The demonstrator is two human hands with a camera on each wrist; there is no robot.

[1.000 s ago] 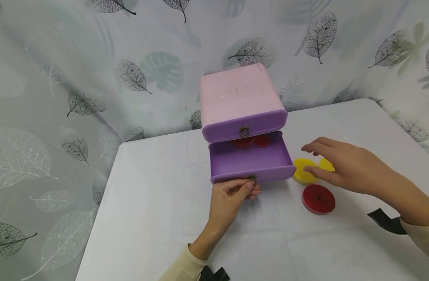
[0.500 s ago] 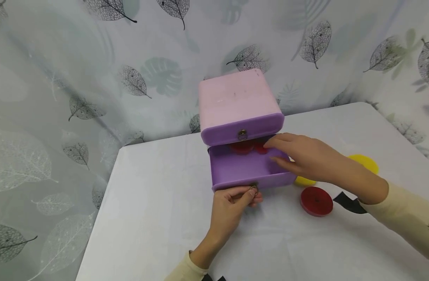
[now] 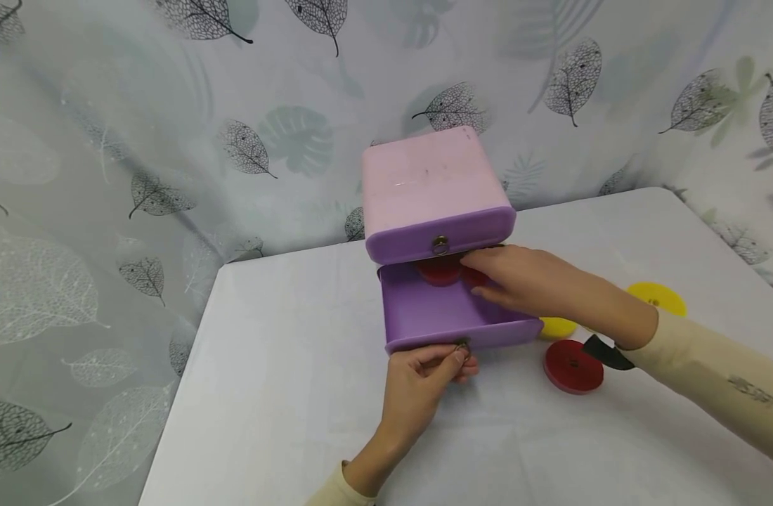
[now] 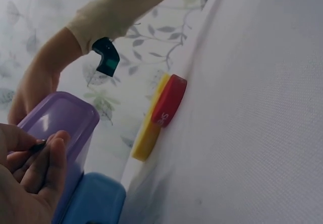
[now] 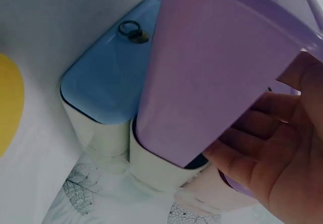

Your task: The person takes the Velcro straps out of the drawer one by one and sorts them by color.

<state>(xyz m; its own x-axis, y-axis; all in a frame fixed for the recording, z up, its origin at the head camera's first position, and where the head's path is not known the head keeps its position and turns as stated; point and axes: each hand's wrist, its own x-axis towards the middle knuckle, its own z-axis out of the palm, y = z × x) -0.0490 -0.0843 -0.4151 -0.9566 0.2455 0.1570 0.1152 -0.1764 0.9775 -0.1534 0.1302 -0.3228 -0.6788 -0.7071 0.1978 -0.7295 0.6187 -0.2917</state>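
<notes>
A small chest with a pink top (image 3: 431, 172) has its purple middle drawer (image 3: 424, 313) pulled out. My left hand (image 3: 418, 386) pinches the small metal ring pull (image 3: 464, 351) on that drawer's front between thumb and fingers. Over the drawer's right side, my right hand (image 3: 532, 281) reaches in, its thumb and fingertips right at a small red disc (image 3: 477, 277) near the back. A larger red disc (image 3: 440, 274) lies to its left, partly under the upper drawer. In the right wrist view the fingers lie against the purple drawer's side; I cannot tell whether they grip the small disc.
On the white table (image 3: 285, 393), right of the chest, are a red disc (image 3: 573, 367) with a centre hole and two yellow discs, one farther right (image 3: 667, 299), one partly covered by my arm. Below the purple drawer is a blue drawer front (image 4: 98, 199). A leaf-patterned curtain (image 3: 235, 84) hangs behind.
My right hand has moved left from above the yellow discs into the drawer, up to the small red disc. My left hand keeps its pinch on the ring pull.
</notes>
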